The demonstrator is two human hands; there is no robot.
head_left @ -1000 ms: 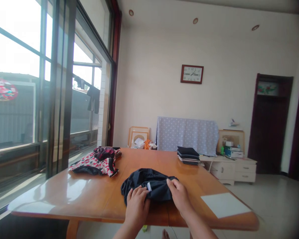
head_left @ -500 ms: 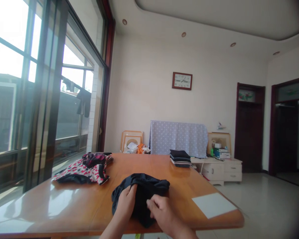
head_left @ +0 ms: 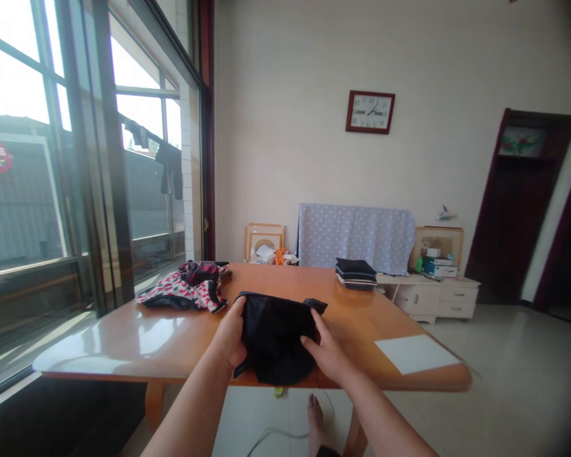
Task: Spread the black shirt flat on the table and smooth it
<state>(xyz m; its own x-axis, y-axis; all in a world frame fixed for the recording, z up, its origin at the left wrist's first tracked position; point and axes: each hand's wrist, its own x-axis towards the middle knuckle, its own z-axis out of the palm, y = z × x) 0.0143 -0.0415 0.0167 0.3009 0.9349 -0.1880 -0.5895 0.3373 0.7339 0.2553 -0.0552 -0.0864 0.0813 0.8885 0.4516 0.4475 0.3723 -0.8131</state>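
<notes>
White cabinet [head_left: 457, 310] beyond the far right end of the table [head_left: 276, 274], door and drawers closed, contents hidden from sight. On top of it, a few small boxes [head_left: 439, 270] in front of a framed picture [head_left: 423, 238], insides likewise out of view. At the middle of the table's near side, a black garment [head_left: 278, 339] held up in both hands; whether also resting on the wood, impossible to tell. Straight upper edge running left to right, dipping slightly toward the right, with a small fold jutting out past the right fingers. Below, dark cloth drooping to a rounded lower edge near the table's front. Width and drop nearly alike, so long axis hard to make out.

Left hand [head_left: 232, 333] at the left side, grip pinching the upper left corner. Right hand [head_left: 326, 346] opposite, grip closed on the right edge, thumb and forefinger parted along the cloth. Farther off on the left, a heap of patterned clothes [head_left: 188, 292]; toward the far right, a folded stack [head_left: 356, 275]; nearer, a white sheet [head_left: 416, 354] lying flat.
</notes>
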